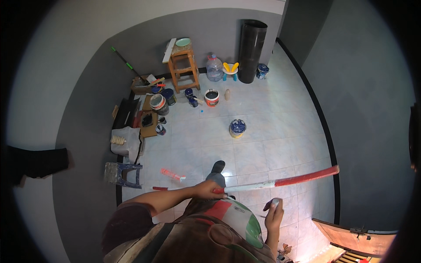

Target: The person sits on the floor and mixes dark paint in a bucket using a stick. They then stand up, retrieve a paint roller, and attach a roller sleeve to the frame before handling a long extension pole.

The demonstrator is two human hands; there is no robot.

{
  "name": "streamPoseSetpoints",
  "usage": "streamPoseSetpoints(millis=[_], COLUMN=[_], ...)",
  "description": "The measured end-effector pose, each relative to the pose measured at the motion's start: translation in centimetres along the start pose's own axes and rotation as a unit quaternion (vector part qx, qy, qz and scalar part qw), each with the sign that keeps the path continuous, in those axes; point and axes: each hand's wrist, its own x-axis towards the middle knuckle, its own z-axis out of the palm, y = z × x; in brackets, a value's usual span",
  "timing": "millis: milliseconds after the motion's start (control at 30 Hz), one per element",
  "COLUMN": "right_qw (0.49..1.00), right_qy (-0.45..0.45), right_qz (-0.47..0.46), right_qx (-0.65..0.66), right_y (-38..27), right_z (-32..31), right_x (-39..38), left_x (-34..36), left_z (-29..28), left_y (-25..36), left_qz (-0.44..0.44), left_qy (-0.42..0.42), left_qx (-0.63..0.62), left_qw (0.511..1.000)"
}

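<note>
My left hand (pixel 209 190) is closed around a long pole (pixel 250 187) banded in red and white. The pole runs across in front of my body, its red end reaching far to the right and a shorter red end showing left of my wrist. Lower on the right, my right hand (pixel 274 215) is closed, apart from the pole, on a small object with a pale top and a dark part; its kind is not plain. Beyond the pole, a paint bucket (pixel 237 135) stands on the tiled floor, blue paint smeared round its top.
A stool (pixel 177 70), a water jug (pixel 214 70), a tall black tube (pixel 252 52) and an orange-and-white bucket (pixel 212 101) stand toward the far wall. Paint cans and boxes line the left wall, with a small step stool (pixel 127 174) nearer. A wooden door (pixel 372 241) is at lower right.
</note>
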Motion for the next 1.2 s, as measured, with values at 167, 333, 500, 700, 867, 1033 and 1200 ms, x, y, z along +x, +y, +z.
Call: streamPoseSetpoints(millis=[167,333,500,700,867,1033,1200], right_qw=[0.993,0.984,0.977,0.966,0.949,0.935,0.974], right_qy=[-0.04,-0.109,-0.147,-0.086,-0.163,-0.142,-0.118], right_qz=[0.106,0.105,0.152,0.223,0.211,0.176,0.145], right_qx=[-0.018,-0.096,-0.011,0.097,0.165,0.275,0.131], right_y=[4.5,6.3,3.3,3.2,4.1,3.0,6.6], right_z=[0.2,-2.6,-2.7,-1.6,-1.5,-3.4,-2.7], right_x=[-4.2,-2.7,3.1,4.5,3.4,-0.3,0.3], left_x=[-0.3,2.1,2.0,2.6,1.5,0.9,2.4], left_z=[1.6,0.2,-1.3,-0.5,-0.5,-0.2,-0.8], left_y=[-3.6,-1.1,2.5,3.3,1.3,-0.9,1.4], left_qz=[-0.03,-0.09,-0.143,-0.167,-0.175,-0.206,-0.214], left_qy=[-0.041,-0.13,-0.139,-0.147,-0.14,-0.155,-0.203], left_qx=[-0.046,-0.023,-0.017,-0.014,-0.022,-0.103,-0.06], left_qw=[0.998,0.987,0.98,0.975,0.974,0.961,0.954])
